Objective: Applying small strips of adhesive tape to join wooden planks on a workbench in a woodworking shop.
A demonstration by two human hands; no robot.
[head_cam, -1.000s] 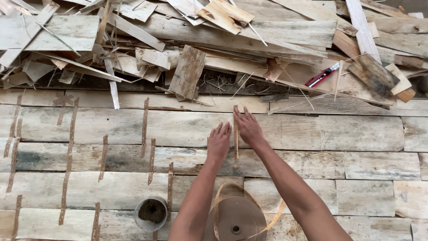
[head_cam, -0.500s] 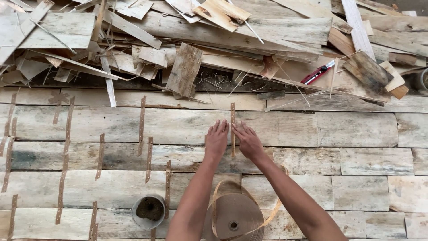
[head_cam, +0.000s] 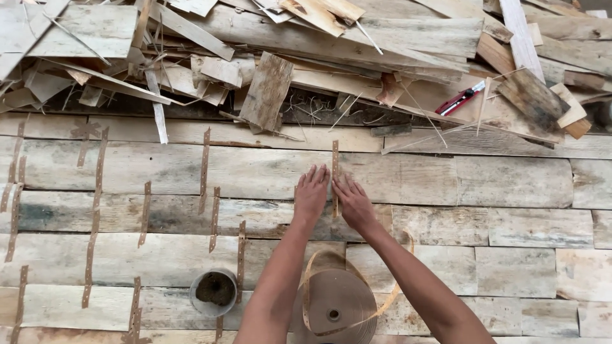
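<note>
My left hand [head_cam: 311, 193] and my right hand [head_cam: 352, 200] lie flat side by side on pale wooden veneer sheets [head_cam: 446, 185], fingers pressing on a narrow vertical strip of brown perforated paper tape [head_cam: 335, 172] that runs across a seam between sheets. The strip passes between the two hands. Neither hand grips anything. A large roll of the same brown tape [head_cam: 333, 311] sits near the bottom edge between my forearms, with a loose loop curling up from it.
Several similar tape strips [head_cam: 204, 169] are stuck on the sheets to the left. A small round pot [head_cam: 214, 291] stands left of the roll. A heap of wood scraps [head_cam: 268, 89] fills the far side, with a red utility knife [head_cam: 460, 99] on it.
Both hands have slid a little down the tape strip toward me, still pressed flat on it. The view shifted slightly.
</note>
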